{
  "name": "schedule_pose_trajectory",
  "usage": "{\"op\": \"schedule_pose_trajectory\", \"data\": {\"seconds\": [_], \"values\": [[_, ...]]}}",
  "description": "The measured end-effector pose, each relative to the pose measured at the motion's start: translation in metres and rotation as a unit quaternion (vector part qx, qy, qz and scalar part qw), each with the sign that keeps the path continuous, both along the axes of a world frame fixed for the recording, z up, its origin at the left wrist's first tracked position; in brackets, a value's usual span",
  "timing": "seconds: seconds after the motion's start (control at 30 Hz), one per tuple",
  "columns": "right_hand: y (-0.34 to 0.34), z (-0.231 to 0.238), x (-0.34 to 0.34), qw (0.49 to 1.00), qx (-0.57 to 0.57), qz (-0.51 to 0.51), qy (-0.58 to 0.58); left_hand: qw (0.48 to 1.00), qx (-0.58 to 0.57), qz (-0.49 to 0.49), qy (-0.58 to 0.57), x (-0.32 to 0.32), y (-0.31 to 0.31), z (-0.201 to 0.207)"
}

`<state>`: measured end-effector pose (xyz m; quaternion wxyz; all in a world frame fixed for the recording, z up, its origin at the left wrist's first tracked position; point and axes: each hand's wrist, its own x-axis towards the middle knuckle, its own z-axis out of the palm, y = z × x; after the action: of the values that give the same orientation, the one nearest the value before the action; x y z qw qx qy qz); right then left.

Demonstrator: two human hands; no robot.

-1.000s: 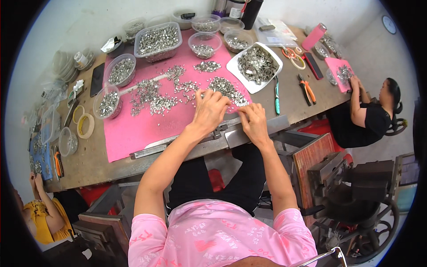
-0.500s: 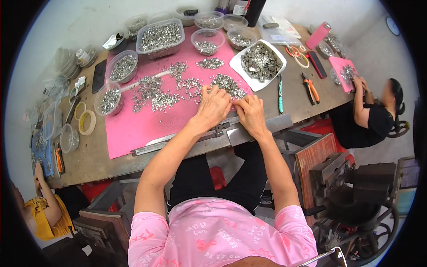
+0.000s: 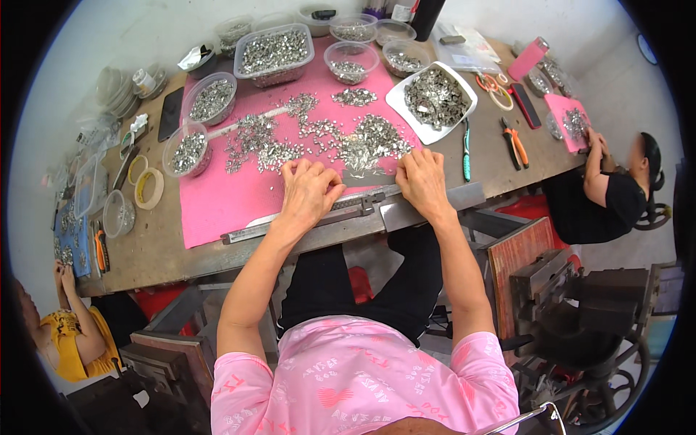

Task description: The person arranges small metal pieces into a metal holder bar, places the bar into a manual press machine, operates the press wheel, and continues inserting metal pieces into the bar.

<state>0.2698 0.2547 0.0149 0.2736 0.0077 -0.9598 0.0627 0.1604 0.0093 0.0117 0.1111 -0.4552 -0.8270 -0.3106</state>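
My left hand (image 3: pixel 310 191) rests at the front of the pink mat (image 3: pixel 217 206), fingers curled down below the spread of small silvery metal pieces (image 3: pixel 255 141). Its fingertips are bent under, so whatever they hold is hidden. My right hand (image 3: pixel 423 184) is closed at the mat's right front, beside a heap of the same metal pieces (image 3: pixel 371 141); its fingertips are also out of sight. Between the hands lies a dark flat strip at the heap's front edge. A metal ruler-like bar with a sliding clamp (image 3: pixel 353 208) runs along the table edge, close to both hands.
Clear tubs of metal pieces (image 3: pixel 274 52) stand at the back. A white square dish (image 3: pixel 435 101) is behind my right hand, with a teal-handled tool (image 3: pixel 466 156) and orange-handled pliers (image 3: pixel 515 145) beside it. Tape rolls (image 3: pixel 148 188) lie left. Co-workers sit at both ends.
My hands were together at the heap's front; now they are apart, the left moved left and nearer, the right slightly right. The heap's front pieces are spread nearer the mat's front.
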Motion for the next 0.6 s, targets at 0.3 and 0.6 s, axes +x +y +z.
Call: {"op": "schedule_pose_trajectory", "data": {"seconds": [0.3, 0.6], "values": [[-0.002, -0.009, 0.008, 0.983, -0.18, -0.018, -0.016, 0.999, 0.019, 0.023, -0.021, 0.004, -0.005, -0.005], [0.002, -0.004, 0.008, 0.993, -0.115, -0.009, -0.022, 1.0, -0.003, 0.024, -0.004, 0.007, -0.005, -0.002]]}}
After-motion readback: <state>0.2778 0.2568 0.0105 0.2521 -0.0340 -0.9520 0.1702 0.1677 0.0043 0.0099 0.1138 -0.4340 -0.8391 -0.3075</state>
